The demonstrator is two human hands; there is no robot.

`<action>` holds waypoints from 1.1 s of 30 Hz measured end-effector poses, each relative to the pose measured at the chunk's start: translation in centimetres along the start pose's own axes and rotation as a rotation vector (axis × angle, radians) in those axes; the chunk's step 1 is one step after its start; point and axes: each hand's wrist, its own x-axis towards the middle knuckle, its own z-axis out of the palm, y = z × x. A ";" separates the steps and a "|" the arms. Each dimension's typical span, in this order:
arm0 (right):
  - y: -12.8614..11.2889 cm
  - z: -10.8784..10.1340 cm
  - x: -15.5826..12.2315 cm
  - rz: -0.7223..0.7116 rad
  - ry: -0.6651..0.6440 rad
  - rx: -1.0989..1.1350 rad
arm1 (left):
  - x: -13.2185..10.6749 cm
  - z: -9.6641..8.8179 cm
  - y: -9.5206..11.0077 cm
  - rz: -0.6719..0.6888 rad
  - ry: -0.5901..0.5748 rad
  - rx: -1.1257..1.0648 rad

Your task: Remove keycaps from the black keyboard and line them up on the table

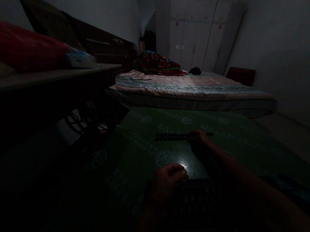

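The picture is very dark. A long dark strip made of small pieces in a row (171, 136) lies across the green printed tabletop (136, 148). My right hand (199, 142) reaches over to its right part, with fingers closed together at the strip; whether they pinch a small piece is hidden. Nearer to me, a dark keyboard-like object with rows of small bumps (197, 205) sits partly in shadow between my forearms. Above its left far edge is my left hand (167, 180), fingers curled and thumb against the fingertips. Anything inside that pinch is too dark to see.
Beyond the table stands a bed with a striped mattress (196, 86) and a bundled patterned blanket (160, 63). At left, a shelf (40, 78) holds a red bag (19, 46) and a small box (80, 59). Dark cloth (291, 189) lies at right.
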 end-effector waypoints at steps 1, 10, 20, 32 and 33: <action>0.0 0.1 -0.1 -0.005 0.011 0.007 | 0.1 0.0 -0.1 0.007 -0.005 0.006; -0.9 -2.6 -1.8 -0.017 0.160 0.105 | -0.2 0.2 0.2 -0.009 -0.004 0.007; -2.1 -6.5 -15.2 -0.075 0.283 0.465 | -1.1 1.2 0.7 0.116 -0.009 0.180; -3.4 -7.0 -17.6 -0.257 -0.202 0.434 | -1.6 3.2 -0.8 0.382 -0.089 0.659; -3.4 -7.0 -17.5 -0.268 -0.206 0.413 | -1.5 3.3 -1.0 0.409 -0.098 0.704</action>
